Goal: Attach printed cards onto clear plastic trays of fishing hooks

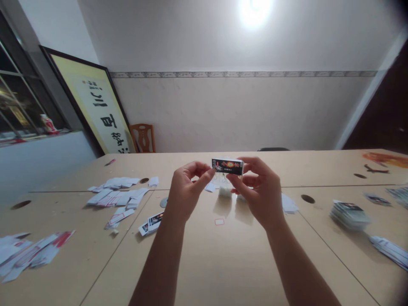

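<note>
Between my two hands, above the table, is a small black printed card (pixel 228 166) with white edges and a red and yellow print. Its left end is pinched by the thumb and fingers of my left hand (pixel 188 187). My right hand (pixel 259 187) grips the right end, its thumb below the card. Something see-through with thin curved lines hangs under the card; what it holds is too small to make out. Past my hands stand white stacks (pixel 225 192), partly covered by my right hand. A small red-rimmed white label (pixel 219 222) lies on the table below.
The wooden table (pixel 210 272) has seams and round holes. At left lie heaps of white paper slips (pixel 117 197) and more black cards (pixel 155 220). On the right are a stack of clear packets (pixel 349 214) and a bundle of slips (pixel 390 250). A chair (pixel 143 138) stands behind.
</note>
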Available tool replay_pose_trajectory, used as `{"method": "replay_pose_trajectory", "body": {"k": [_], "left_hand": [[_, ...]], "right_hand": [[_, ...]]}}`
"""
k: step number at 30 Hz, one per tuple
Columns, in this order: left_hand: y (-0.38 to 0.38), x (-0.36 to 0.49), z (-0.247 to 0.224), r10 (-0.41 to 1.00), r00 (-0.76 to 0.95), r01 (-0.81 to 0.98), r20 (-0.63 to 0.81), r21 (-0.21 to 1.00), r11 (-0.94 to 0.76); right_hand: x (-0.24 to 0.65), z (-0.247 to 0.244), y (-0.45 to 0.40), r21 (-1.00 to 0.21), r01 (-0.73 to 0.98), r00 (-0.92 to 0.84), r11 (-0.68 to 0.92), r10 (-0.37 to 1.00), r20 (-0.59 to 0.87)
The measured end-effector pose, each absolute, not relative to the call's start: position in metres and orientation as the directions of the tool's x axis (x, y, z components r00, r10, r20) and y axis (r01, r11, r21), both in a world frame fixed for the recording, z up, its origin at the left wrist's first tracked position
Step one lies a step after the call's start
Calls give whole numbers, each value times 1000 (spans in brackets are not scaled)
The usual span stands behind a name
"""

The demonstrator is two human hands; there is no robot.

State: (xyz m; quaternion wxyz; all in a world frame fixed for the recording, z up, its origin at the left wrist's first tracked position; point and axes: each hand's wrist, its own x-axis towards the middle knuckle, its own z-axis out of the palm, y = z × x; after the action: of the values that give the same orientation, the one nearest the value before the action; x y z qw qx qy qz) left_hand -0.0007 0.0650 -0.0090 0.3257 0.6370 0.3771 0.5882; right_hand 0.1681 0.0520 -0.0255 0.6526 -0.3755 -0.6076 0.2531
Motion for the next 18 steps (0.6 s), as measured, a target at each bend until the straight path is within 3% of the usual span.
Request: {"method": "replay_pose_trajectory", "body": {"k": [11, 18], "left_hand": [[64, -1, -11, 813, -80, 208, 577, 807, -553], [64, -6, -8, 847, 14, -96, 531, 844, -528]], "right_hand": [[165, -22, 49, -857, -103, 46, 504, 863, 502], [167, -23, 52, -864, -157, 23, 478, 876, 481]]}}
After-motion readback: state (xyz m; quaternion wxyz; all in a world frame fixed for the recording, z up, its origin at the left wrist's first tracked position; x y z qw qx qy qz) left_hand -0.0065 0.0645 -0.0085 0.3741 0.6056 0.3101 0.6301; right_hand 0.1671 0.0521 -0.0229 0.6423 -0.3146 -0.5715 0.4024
